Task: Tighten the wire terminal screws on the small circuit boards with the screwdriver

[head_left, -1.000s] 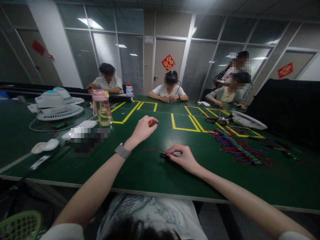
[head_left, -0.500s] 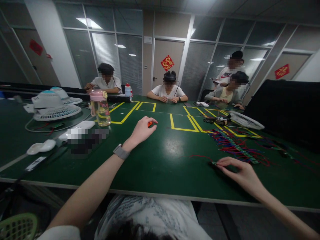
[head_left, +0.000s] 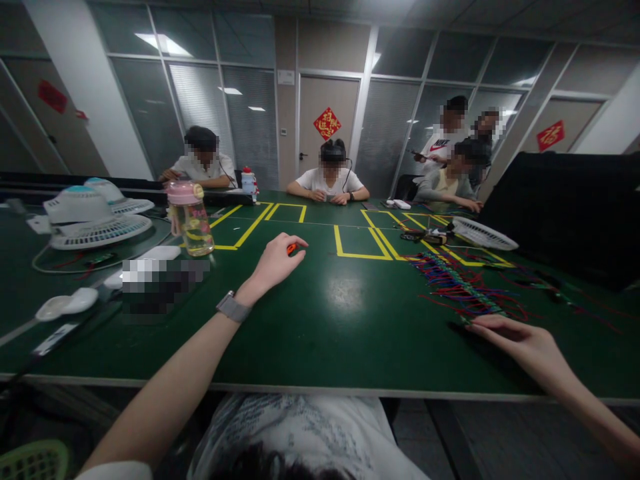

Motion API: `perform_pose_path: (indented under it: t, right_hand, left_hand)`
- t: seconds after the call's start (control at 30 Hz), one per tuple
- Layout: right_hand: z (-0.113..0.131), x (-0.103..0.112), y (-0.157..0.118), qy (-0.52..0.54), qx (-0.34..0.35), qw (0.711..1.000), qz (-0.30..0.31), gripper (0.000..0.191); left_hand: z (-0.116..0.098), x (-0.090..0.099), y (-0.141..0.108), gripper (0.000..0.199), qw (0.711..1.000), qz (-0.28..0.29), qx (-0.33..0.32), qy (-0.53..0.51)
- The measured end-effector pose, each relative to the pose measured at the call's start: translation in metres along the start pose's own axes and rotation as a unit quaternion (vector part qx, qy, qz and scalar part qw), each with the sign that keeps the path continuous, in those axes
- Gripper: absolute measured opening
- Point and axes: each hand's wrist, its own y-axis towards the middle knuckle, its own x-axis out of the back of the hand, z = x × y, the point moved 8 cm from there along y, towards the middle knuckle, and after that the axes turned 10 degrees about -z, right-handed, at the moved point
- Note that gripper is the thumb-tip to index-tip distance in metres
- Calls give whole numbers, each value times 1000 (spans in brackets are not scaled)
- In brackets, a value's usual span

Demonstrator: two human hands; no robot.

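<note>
My left hand, with a grey watch on its wrist, is over the middle of the green table. Its fingers curl round a small orange thing, mostly hidden by the hand. At the right, my right hand pinches a small green circuit board between thumb and fingertips. That board is at the near end of a long row of similar boards with red and blue wires.
White fans and a pink-lidded bottle stand at the left, near a white power strip. A fan grille lies at the right by a black screen. Several people are across the table.
My right hand has moved right with the small board, closer to the row of wired boards. My left hand keeps its pose. The view has shifted slightly, and another person shows at the back right.
</note>
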Motion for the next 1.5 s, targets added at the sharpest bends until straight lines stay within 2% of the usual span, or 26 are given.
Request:
perform_pose_path:
  t: [0.13,0.33,0.67,0.97,1.07,1.2,1.3,1.4,1.5]
  right_hand:
    - [2,0,-4,-10,44,999,-8,40]
    - [4,-6,-7,-37,103,994,11,36]
    - [4,-9,-7,-52,141,988,16,35]
    - [22,-11,-9,-85,240,965,67,33]
    - [31,-15,-13,-125,302,943,65,36]
    - [42,-24,-31,-248,402,881,27,39]
    - [42,-31,-42,-310,423,851,20,36]
    - [41,-26,-43,-303,409,861,1,40]
    - [37,-16,-40,-249,403,881,3,47]
  left_hand:
    - [-1,0,0,22,1000,-1,0,1]
    - [-5,1,-1,22,1000,6,2,7]
    - [-3,1,-1,22,1000,0,-3,3]
    - [-1,-2,0,22,1000,-4,-8,8]
    - [-2,-1,-1,22,1000,-2,-8,4]
    - [-4,0,-1,22,1000,-1,-7,4]
    - [-4,0,-1,21,1000,0,-2,7]
    - [-4,0,-1,22,1000,-2,-2,6]
    - [-4,1,-1,22,1000,0,-2,6]
